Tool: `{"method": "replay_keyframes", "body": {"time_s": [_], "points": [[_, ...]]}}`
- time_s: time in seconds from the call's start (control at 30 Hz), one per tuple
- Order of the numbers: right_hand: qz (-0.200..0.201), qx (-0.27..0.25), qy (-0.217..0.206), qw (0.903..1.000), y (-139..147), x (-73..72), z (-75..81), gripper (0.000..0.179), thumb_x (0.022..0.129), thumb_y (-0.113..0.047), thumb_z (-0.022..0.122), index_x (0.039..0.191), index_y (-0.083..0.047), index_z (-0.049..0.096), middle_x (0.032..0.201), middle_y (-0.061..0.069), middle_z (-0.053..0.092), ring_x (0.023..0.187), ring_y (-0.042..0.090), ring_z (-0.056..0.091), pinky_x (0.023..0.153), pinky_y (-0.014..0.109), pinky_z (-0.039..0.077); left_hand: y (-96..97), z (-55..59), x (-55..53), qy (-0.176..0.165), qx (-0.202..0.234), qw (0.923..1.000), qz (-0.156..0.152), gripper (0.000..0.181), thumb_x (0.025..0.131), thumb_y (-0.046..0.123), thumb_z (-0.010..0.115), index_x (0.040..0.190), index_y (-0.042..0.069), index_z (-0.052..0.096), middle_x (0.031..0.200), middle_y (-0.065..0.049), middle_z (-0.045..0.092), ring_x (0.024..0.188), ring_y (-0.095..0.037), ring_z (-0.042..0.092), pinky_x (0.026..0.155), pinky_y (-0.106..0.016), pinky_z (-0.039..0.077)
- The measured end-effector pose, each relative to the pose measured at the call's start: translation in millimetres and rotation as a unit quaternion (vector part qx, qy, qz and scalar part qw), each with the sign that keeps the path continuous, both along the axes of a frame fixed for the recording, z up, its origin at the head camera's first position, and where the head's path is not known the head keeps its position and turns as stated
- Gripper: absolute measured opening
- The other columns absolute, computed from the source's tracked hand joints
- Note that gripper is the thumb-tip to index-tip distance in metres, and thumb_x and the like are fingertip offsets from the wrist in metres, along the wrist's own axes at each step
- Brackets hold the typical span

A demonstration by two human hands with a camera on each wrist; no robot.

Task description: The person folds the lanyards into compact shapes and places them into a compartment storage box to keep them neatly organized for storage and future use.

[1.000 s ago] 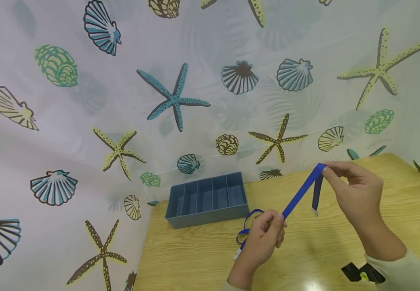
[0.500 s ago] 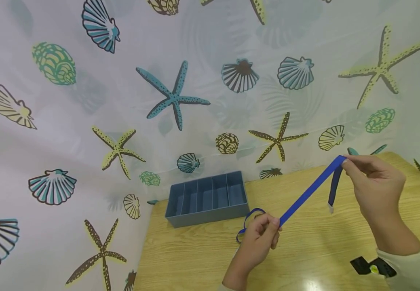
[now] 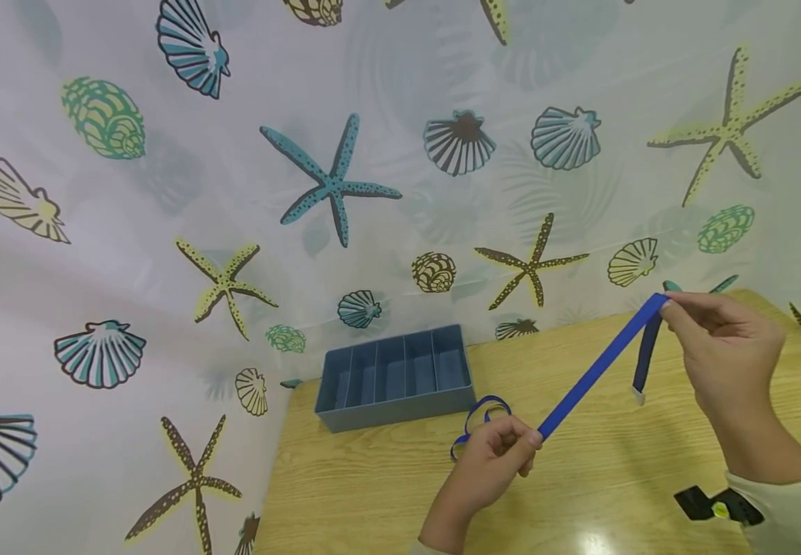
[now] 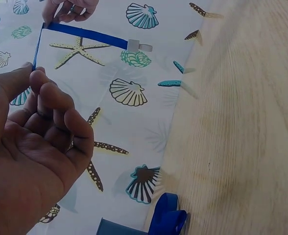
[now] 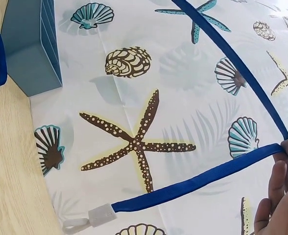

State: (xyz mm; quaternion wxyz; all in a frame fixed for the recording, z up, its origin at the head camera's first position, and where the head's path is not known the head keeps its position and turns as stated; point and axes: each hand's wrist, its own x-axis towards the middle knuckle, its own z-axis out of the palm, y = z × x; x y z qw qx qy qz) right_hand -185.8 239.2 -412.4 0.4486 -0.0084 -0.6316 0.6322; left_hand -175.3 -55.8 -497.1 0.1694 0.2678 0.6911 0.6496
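Note:
Between my hands a blue lanyard (image 3: pixel 597 374) is stretched on a slant above the table. My left hand (image 3: pixel 486 462) pinches its lower part between thumb and index finger. At the upper end, my right hand (image 3: pixel 736 354) pinches the band where it folds over. From that fold a short end hangs down, tipped with a white plastic clip (image 5: pixel 101 214) that has a small loop. In the left wrist view the band (image 4: pixel 87 34) runs from the right hand's fingertips to the clip. More blue band (image 3: pixel 490 400) lies looped on the table behind my left hand, partly hidden.
A blue-grey tray (image 3: pixel 400 411) with several compartments stands at the back left of the wooden table (image 3: pixel 344 493), against a curtain (image 3: pixel 386 62) printed with shells and starfish. The looped blue band lies by the tray's front right corner.
My right hand has moved right and slightly up, and the band between the hands has grown longer. My left hand has dropped slightly. The hanging clip has shifted right with the right hand.

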Motion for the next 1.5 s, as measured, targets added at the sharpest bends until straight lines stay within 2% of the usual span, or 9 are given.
{"method": "replay_keyframes", "body": {"time_s": [0.1,0.37,0.6,0.8,0.93,1.07,1.2,1.33,1.5], "points": [[0.048,-0.037,0.038,0.9974,0,-0.1,0.8,0.019,0.092,0.012,0.073,0.105,0.025,0.070,0.088,-0.001,0.080,0.074,0.006,0.073,0.073,0.013,0.058,-0.1,-2.1,-1.2,-0.009,-0.004,0.9999,-0.003,0.031,0.109,0.031,0.063,0.103,0.001,0.069,0.078,0.006,0.061,0.068,-0.002,0.055,0.065,-0.016,0.042],[0.135,-0.076,0.090,0.9838,-1,2.6,4.6,0.018,0.090,0.019,0.070,0.105,0.029,0.067,0.092,0.007,0.080,0.077,0.011,0.075,0.076,0.015,0.060,0.8,-9.6,-5.9,-0.014,-0.008,0.9998,-0.009,0.025,0.106,0.026,0.067,0.107,0.001,0.072,0.086,0.006,0.066,0.074,0.001,0.061,0.067,-0.016,0.048],[0.160,-0.064,0.086,0.9813,-4,7.7,9.0,0.015,0.090,0.024,0.066,0.105,0.026,0.068,0.093,0.007,0.080,0.078,0.012,0.075,0.076,0.015,0.061,9.3,-17.4,-8.0,0.031,-0.034,0.9987,-0.023,0.021,0.105,0.023,0.069,0.108,0.004,0.074,0.100,-0.012,0.073,0.075,0.004,0.061,0.068,-0.017,0.052],[0.191,-0.106,0.093,0.9716,-9,12.6,14.2,0.015,0.089,0.026,0.065,0.104,0.027,0.068,0.091,0.011,0.079,0.074,0.016,0.073,0.076,0.018,0.062,19.7,-19.6,-7.0,0.048,-0.083,0.9954,-0.005,0.021,0.104,0.030,0.070,0.108,0.011,0.076,0.108,0.009,0.073,0.093,0.004,0.064,0.080,-0.021,0.055],[0.208,-0.115,0.096,0.9666,-16,15.2,17.1,0.014,0.090,0.026,0.063,0.103,0.025,0.067,0.085,0.012,0.079,0.071,0.018,0.073,0.079,0.020,0.062,28.2,-19.8,-6.5,0.063,-0.096,0.9934,0.002,0.020,0.104,0.033,0.071,0.105,0.014,0.078,0.127,0.011,0.070,0.114,0.001,0.061,0.083,-0.021,0.055],[0.231,-0.126,0.093,0.9602,-22,17.8,19.7,0.012,0.093,0.024,0.061,0.103,0.022,0.068,0.084,0.012,0.079,0.070,0.018,0.074,0.079,0.021,0.062,36.5,-21.4,-5.6,0.076,-0.082,0.9938,-0.004,0.020,0.104,0.030,0.071,0.102,0.011,0.077,0.146,0.013,0.063,0.129,-0.002,0.057,0.089,-0.023,0.056],[0.242,-0.123,0.085,0.9588,-27,20.0,21.7,0.011,0.096,0.020,0.061,0.103,0.018,0.069,0.085,0.010,0.079,0.072,0.017,0.074,0.079,0.021,0.062,42.7,-25.1,-3.5,0.084,-0.058,0.9946,-0.020,0.019,0.104,0.025,0.071,0.101,0.007,0.074,0.155,0.013,0.056,0.130,-0.005,0.060,0.094,-0.024,0.056],[0.262,-0.111,0.094,0.9542,-30,20.2,20.5,0.012,0.096,0.022,0.059,0.104,0.019,0.068,0.087,0.010,0.080,0.075,0.017,0.075,0.080,0.022,0.062,45.5,-27.3,-1.7,0.092,-0.039,0.9945,-0.030,0.019,0.104,0.023,0.070,0.101,0.005,0.072,0.159,0.013,0.053,0.136,-0.009,0.059,0.098,-0.025,0.055],[0.270,-0.083,0.091,0.9551,-33,21.0,18.8,0.011,0.096,0.022,0.059,0.104,0.022,0.066,0.088,0.009,0.081,0.077,0.017,0.074,0.081,0.022,0.060,46.2,-23.8,-1.2,0.116,-0.022,0.9926,-0.030,0.018,0.105,0.022,0.069,0.101,0.004,0.072,0.159,0.007,0.055,0.139,-0.012,0.057,0.103,-0.027,0.054]]}}
